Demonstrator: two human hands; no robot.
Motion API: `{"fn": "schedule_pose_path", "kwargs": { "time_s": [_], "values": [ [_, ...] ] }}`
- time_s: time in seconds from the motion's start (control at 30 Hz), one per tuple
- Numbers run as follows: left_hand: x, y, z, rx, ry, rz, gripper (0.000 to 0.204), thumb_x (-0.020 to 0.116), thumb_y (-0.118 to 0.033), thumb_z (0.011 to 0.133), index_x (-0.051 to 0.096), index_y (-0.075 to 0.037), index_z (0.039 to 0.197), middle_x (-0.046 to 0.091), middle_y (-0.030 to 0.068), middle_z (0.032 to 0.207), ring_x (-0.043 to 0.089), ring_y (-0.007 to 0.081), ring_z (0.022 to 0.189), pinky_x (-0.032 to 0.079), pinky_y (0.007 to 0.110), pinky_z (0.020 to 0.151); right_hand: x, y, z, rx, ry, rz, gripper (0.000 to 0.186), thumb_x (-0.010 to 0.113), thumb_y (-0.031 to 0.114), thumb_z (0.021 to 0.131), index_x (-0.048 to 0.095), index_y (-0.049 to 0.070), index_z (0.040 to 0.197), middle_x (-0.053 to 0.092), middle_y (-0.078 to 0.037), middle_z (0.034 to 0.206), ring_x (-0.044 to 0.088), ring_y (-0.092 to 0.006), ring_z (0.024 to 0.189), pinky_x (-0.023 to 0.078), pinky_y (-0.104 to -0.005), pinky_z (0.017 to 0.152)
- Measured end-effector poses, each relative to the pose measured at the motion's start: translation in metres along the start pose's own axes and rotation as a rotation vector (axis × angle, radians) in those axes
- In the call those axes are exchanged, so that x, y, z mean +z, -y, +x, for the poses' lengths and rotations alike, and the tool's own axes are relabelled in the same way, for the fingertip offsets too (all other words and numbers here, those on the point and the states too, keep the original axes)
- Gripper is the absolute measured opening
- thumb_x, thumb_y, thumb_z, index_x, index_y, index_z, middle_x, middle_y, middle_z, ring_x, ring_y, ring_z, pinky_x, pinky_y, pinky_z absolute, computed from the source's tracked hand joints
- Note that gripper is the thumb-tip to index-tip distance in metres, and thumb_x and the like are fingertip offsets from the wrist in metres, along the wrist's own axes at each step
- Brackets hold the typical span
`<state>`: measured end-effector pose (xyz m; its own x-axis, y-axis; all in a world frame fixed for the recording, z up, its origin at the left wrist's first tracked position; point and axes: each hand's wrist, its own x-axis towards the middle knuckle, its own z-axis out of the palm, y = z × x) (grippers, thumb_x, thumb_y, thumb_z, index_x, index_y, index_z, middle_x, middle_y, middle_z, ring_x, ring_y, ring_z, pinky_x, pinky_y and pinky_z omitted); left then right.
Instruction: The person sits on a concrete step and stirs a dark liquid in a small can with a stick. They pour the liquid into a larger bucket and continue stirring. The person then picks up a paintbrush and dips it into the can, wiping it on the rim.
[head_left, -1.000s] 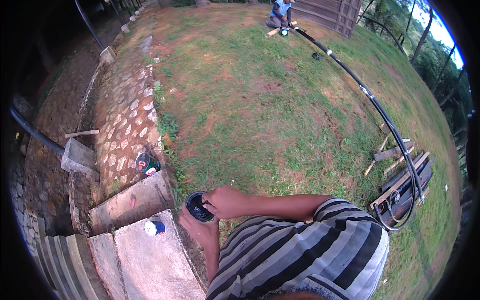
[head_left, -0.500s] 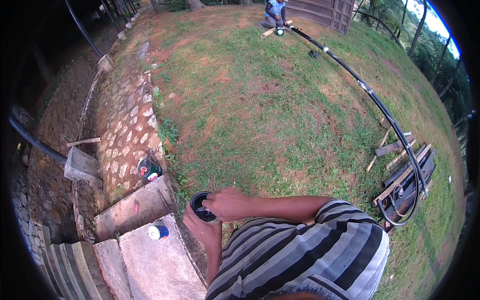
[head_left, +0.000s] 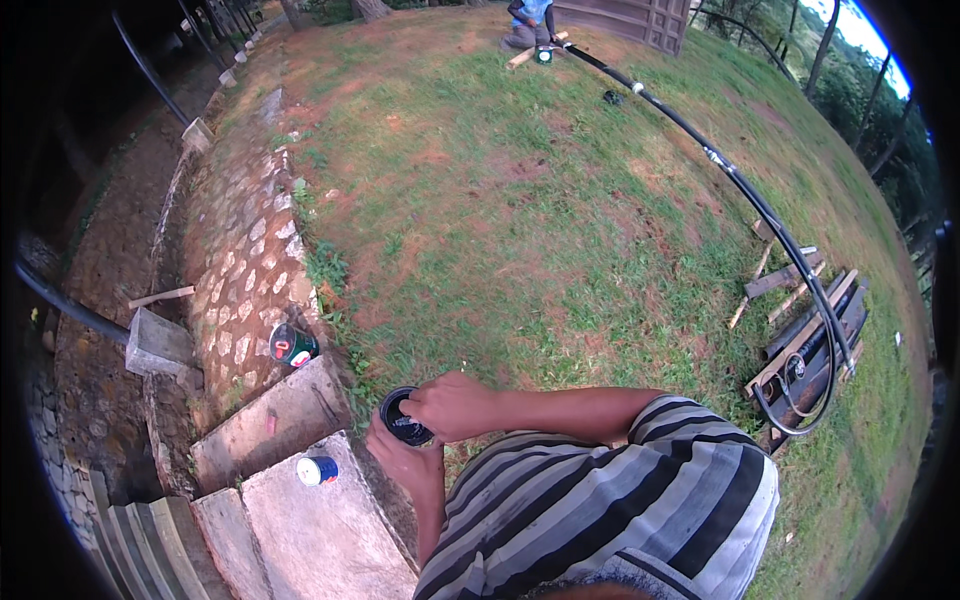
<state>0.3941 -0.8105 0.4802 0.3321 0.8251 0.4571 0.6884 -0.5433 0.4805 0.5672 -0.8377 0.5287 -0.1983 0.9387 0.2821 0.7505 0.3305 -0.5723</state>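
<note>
My left hand point(head_left: 398, 462) is wrapped round the lower side of a black, round, open-mouthed fitting, cup-like in shape point(head_left: 391, 410). Its mouth faces up and its inside looks dark and shiny. From the right, my right hand point(head_left: 452, 408) reaches over the rim with its fingers curled together and the tips down at the opening. What those fingers pinch, if anything, is hidden. Left of the hands, a small blue can with a white top point(head_left: 318, 470) stands upright on a pale concrete slab point(head_left: 310, 530).
Farther left stand a dark green tin point(head_left: 293, 346) and a small reddish piece point(head_left: 271, 424) on the slab. A long black pipe point(head_left: 690, 140) arcs across the grass to a pile of boards and pipes point(head_left: 800, 340). Another person point(head_left: 530, 25) kneels at its far end.
The view has shifted slightly, moving the background up and left. My right fingers have moved a little at the fitting's mouth; both hands keep nearly the same place.
</note>
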Motion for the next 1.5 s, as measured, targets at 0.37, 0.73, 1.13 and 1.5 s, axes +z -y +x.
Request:
{"fn": "schedule_pose_path", "kwargs": {
  "time_s": [0.37, 0.73, 1.13, 1.5],
  "values": [
    [0.010, 0.012, 0.002, -0.039, 0.033, 0.000, 0.090, 0.086, -0.035, 0.075, 0.046, 0.001, 0.147, 0.053, 0.0240, 0.132, 0.049, 0.0464, 0.124, 0.041, 0.056, 0.106, 0.016, 0.001, -0.001, 0.227, 0.050, 0.179, 0.017, 0.064, 0.014, 0.094, 0.070, 0.004, 0.107, 0.073, -0.021, 0.085, 0.071, -0.0419, 0.079, 0.055, -0.0540, 0.073],
    [0.012, 0.004, 0.008, 0.017, -0.014, 0.008, 0.085, 0.084, -0.029, 0.077, 0.047, 0.001, 0.148, 0.053, 0.0235, 0.131, 0.050, 0.0450, 0.123, 0.042, 0.055, 0.105, 0.029, -0.017, 0.001, 0.166, -0.099, 0.217, 0.020, 0.069, 0.012, 0.090, 0.071, 0.006, 0.109, 0.071, -0.021, 0.082, 0.071, -0.0417, 0.077, 0.055, -0.0533, 0.071],
    [0.012, 0.010, 0.009, 0.010, 0.064, 0.001, 0.085, 0.083, -0.032, 0.078, 0.047, 0.002, 0.146, 0.054, 0.0253, 0.129, 0.050, 0.0475, 0.121, 0.040, 0.054, 0.106, 0.019, -0.010, 0.003, 0.241, -0.048, 0.296, 0.018, 0.067, 0.016, 0.093, 0.072, 0.006, 0.107, 0.073, -0.020, 0.084, 0.071, -0.0420, 0.076, 0.055, -0.0532, 0.070],
    [0.025, 0.013, 0.011, -0.023, 0.072, -0.018, 0.101, 0.092, -0.037, 0.066, 0.045, 0.002, 0.147, 0.052, 0.0227, 0.133, 0.049, 0.0456, 0.124, 0.040, 0.057, 0.108, 0.030, -0.034, 0.001, 0.259, 0.013, 0.290, 0.026, 0.070, 0.023, 0.092, 0.070, 0.009, 0.113, 0.073, -0.018, 0.090, 0.072, -0.0389, 0.085, 0.054, -0.0523, 0.076]
  ]
}}
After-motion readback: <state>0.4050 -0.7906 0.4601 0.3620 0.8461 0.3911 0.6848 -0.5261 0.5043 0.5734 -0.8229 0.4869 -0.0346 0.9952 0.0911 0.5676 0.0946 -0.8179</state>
